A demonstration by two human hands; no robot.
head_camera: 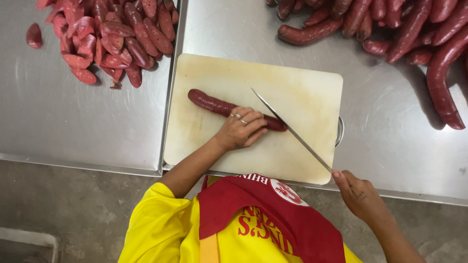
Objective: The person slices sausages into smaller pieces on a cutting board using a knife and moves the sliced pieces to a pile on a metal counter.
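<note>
Two hands work over a pale cutting board (302, 92) that lies at the middle of the frame on a steel bench (380, 126). My left hand (241, 130) presses down on a long dark-red sausage (209, 103), fingers curled over it near its right end, so that it cannot roll while the blade comes across. A ring shows on one finger. My right hand (358, 195), at the lower right of the frame, is closed around the handle of a long thin knife (287, 127); the blade runs up and to the left, slanting across the sausage just beside the left fingertips, which suggests a diagonal cut rather than a straight one.

At the upper left of the frame sits a heap of cut pieces (107, 39), all with slanted pink faces, kept well apart from the board on a second bench surface. At the upper right lies a pile of whole sausages (390, 24), within reach of the knife side. A yellow shirt and red apron (263, 214) fill the bottom of the frame.
</note>
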